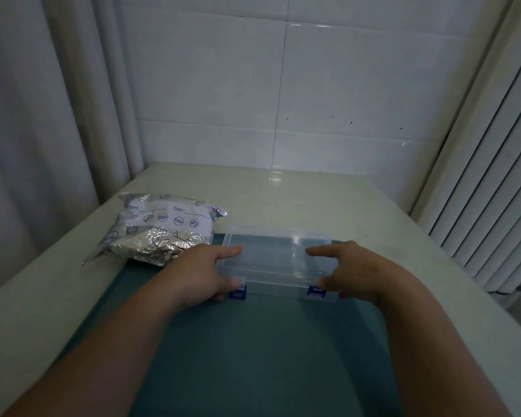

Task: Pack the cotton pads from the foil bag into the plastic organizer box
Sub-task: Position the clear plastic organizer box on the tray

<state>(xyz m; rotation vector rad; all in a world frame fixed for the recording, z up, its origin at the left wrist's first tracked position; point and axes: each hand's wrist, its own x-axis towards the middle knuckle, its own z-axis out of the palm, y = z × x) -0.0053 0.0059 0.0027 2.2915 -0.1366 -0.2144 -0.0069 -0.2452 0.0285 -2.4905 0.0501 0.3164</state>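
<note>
bag (163, 230): foil, label reads "ntent:" and "date:", by left edge of table (343, 206), just beside box (274, 260) | box: clear, lid down, blue latches (237, 291), at far edge of mat (268, 356) | left hand (202, 272), right hand (352, 272): each pinches a box end, thumb at latch, forefinger on lid | table runs on behind box to wall

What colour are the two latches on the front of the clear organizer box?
Blue latches, seen in the head view, on the near edge of the organizer box.

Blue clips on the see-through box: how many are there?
2. One blue clip is on the plastic organizer box's front, by the left hand; the other is by the right hand. Any behind the hands would be hidden.
</note>
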